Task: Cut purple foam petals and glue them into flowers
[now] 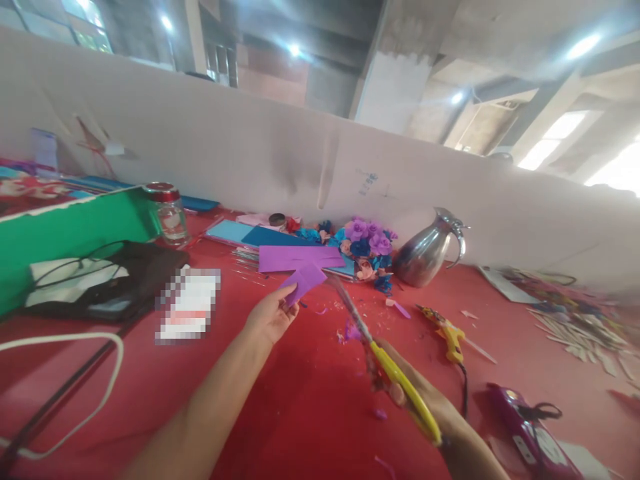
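Between the fingers and thumb of my left hand (273, 315) is a folded piece of purple paper (306, 280), held up over the table. My right hand (400, 383) grips a pair of scissors (403, 380) with yellow handles; the blades point up and left toward the paper, apart from its edge as far as I can see. Motion blurs the blades and part of that hand. Behind the held piece lie larger purple sheets (280, 259). Small purple scraps (351, 331) are scattered on the red table (310, 413) below the scissors.
Paper flowers (367, 240) in purple, blue and pink sit by the wall, beside a metal jug (425, 252). A yellow glue gun (450, 337) and a purple device (530, 437) lie right. Left are a glass jar (171, 217), a dark bag (150, 280) and a white cable (120, 360).
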Demonstrator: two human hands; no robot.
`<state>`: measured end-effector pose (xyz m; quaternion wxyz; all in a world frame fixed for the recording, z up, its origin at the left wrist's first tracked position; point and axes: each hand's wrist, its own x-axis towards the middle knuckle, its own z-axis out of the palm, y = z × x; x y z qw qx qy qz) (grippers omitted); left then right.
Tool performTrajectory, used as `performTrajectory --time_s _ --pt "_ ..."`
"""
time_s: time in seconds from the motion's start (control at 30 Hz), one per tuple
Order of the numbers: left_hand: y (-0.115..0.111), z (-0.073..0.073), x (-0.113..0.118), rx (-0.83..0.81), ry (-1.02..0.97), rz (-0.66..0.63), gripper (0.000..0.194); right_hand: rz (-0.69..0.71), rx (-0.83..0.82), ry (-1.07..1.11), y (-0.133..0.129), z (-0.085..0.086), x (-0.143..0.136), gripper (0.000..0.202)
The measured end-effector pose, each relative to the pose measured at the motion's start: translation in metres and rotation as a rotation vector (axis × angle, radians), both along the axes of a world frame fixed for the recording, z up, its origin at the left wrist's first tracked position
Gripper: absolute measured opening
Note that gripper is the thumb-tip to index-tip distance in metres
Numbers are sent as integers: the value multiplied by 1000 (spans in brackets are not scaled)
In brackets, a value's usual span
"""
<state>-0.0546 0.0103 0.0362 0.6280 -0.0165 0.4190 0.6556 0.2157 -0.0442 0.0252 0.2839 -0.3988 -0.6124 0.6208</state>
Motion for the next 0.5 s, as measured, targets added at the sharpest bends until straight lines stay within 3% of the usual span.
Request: performTrajectory --time_s 0.1,0.23,0.33,0.5 --pt "-2 1 -1 11 -1 42 12 118 -96 38 4 0 -22 68" --pt "-7 4 4 28 33 29 17 165 -168 45 11 5 -43 73" --pt "-9 8 2 28 -19 53 16 173 -183 43 10 8 -45 75" --pt "-7 13 -5 98 -91 121 13 168 -163 72 6 -3 -33 66"
